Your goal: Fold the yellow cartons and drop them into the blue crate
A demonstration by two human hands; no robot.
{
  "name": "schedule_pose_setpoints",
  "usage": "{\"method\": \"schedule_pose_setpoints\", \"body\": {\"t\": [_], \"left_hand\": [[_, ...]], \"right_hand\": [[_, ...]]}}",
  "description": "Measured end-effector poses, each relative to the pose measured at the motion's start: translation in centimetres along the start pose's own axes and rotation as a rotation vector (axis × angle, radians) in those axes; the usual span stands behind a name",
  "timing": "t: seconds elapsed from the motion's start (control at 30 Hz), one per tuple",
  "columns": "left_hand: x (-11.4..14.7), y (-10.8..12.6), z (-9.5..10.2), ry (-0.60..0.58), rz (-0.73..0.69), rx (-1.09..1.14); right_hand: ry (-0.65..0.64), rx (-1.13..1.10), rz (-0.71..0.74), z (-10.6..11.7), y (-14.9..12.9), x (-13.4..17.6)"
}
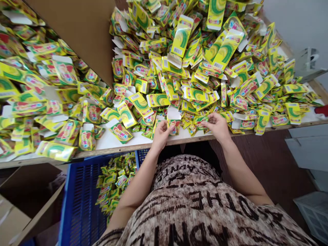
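My left hand is closed on a small yellow-green carton at the table's front edge. The carton's white top flap stands up, so its upper end is unfolded. To the right, my right hand has its thumb and fingers pinched on a small green and yellow packet, held just above the tabletop. Several similar small packets lie loose between and behind my hands. A large heap of yellow-green cartons, many with flaps raised, rises directly behind them.
A brown cardboard sheet stands between the heap and more cartons at left. Below the wooden table edge, a blue plastic crate holds many cartons. An open cardboard box sits lower left.
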State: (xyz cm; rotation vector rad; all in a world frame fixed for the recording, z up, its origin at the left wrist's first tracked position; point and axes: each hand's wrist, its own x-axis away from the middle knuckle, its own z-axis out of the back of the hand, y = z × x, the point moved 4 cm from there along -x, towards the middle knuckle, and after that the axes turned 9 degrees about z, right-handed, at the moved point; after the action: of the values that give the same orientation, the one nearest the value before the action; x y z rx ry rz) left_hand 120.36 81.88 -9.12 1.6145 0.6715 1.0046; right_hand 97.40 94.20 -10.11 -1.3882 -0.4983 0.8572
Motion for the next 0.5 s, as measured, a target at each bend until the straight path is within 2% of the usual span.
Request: {"method": "schedule_pose_setpoints", "body": {"t": [0.1,0.2,0.27,0.37,0.5], "left_hand": [[0.1,-0.1,-0.5,-0.033,0.023,-0.007],[0.3,0.0,-0.6,-0.064,0.030,0.016],[0.5,0.0,-0.4,-0.066,0.034,0.018],[0.4,-0.1,-0.1,-0.081,0.051,0.022],[0.1,-0.3,-0.2,-0.114,0.032,0.009]], "right_hand": [[-0.214,0.277,0.088,-2.4,-0.3,0.2],[-0.361,0.616,0.146,-4.6,-0.5,0.2],[-0.452,0.715,0.192,-5.5,-0.6,0.2],[-0.499,0.656,0.302,-6.0,-0.9,0.8],[-0.538,0.358,0.229,-5.9,-1.0,1.9]]}}
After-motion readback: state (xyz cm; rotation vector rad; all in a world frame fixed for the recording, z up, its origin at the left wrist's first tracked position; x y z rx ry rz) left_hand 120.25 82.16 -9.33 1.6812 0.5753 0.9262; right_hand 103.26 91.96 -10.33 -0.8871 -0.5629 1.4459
